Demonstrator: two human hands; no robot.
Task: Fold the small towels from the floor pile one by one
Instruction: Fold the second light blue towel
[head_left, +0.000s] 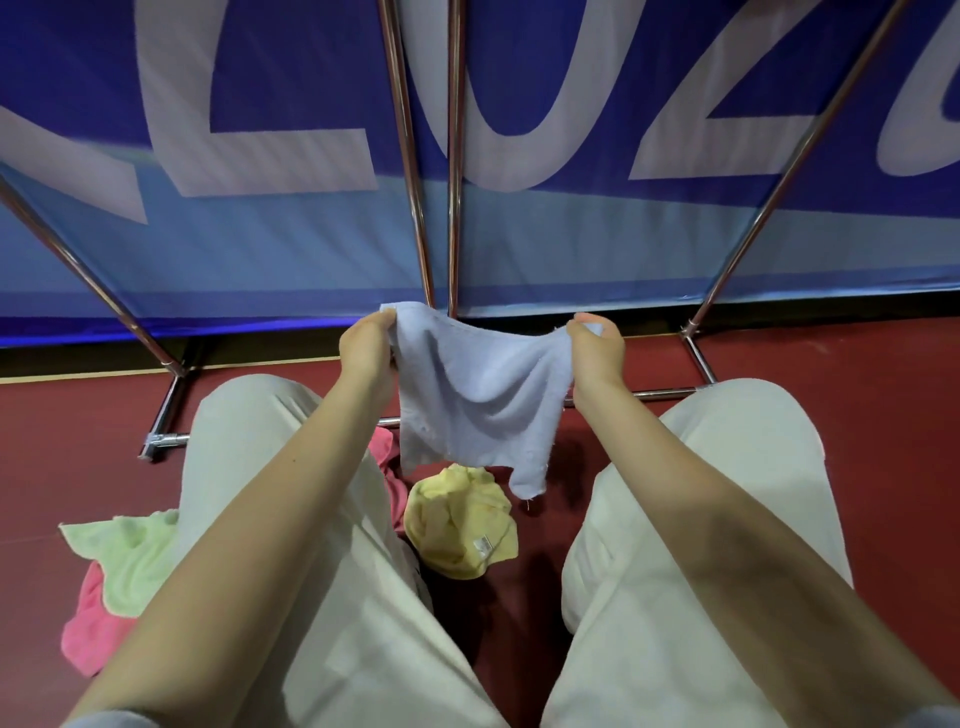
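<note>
A pale blue towel (475, 400) is held up in the air between the knees, spread between both hands. Its upper left corner is pinched by the left hand (366, 345), whose grip is closed on the cloth with fingers curled round the edge. Its upper right corner is pinched by the right hand (595, 351) in the same manner, thumb uppermost. The top edge sags slightly between the two grips, and the lower part hangs free with one corner trailing lower on the right side.

Below the hanging towel, a crumpled yellow towel (460, 522) is seen on the red floor (857, 364), with a small white label visible on it. Just to its left a pink towel (387, 467) is partly hidden behind the left leg. Further left, outside the left leg, a light green towel (130, 556) lies on the floor, overlapping a second pink towel (91, 631) beneath it.

Both legs are covered by cream trousers (691, 597) and are spread apart, the yellow towel lying between them. Both forearms are bare.

Ahead, a blue banner (260, 234) with large white lettering is stretched on a chromed tube frame (413, 171), the base bars of which rest on the floor just beyond the knees. The lettering is cut off by the frame edge and cannot be read in full.
</note>
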